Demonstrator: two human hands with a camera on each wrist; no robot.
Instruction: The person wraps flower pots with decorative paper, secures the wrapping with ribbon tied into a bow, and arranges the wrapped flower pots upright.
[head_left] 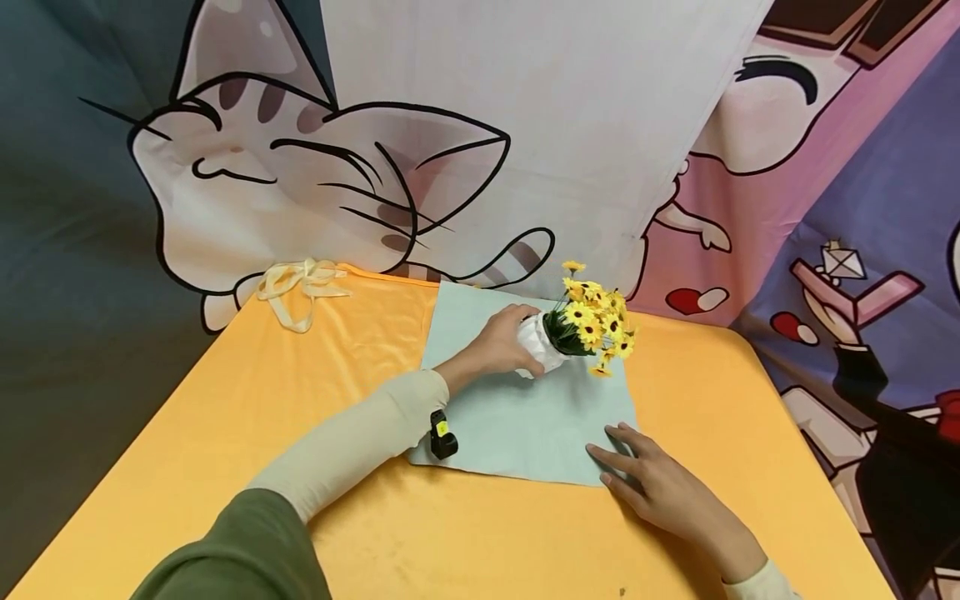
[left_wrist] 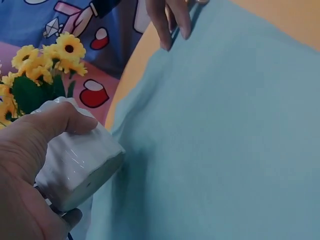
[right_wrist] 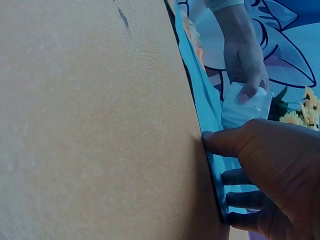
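My left hand [head_left: 497, 340] grips a white flowerpot [head_left: 538, 340] by its sides. Yellow daisy-like flowers [head_left: 588, 317] with green leaves fill the pot, which tips over to the right above a light blue cloth [head_left: 517, 425]. In the left wrist view, the thumb presses on the ridged wall of the pot [left_wrist: 82, 155] and part of its flat underside shows. At the cloth's right front corner, my right hand [head_left: 660, 487] has its fingers spread, the tips resting at the cloth. Seen from the right wrist, the thumb [right_wrist: 222, 143] lies right at the cloth's edge.
A yellow-orange covering [head_left: 360, 533] spreads over the table under the cloth. Pale ribbon ties [head_left: 303, 287] lie at the back left corner. A black wrist camera [head_left: 442, 437] sits on my left sleeve. Cartoon-printed curtains [head_left: 585, 125] hang behind the table.
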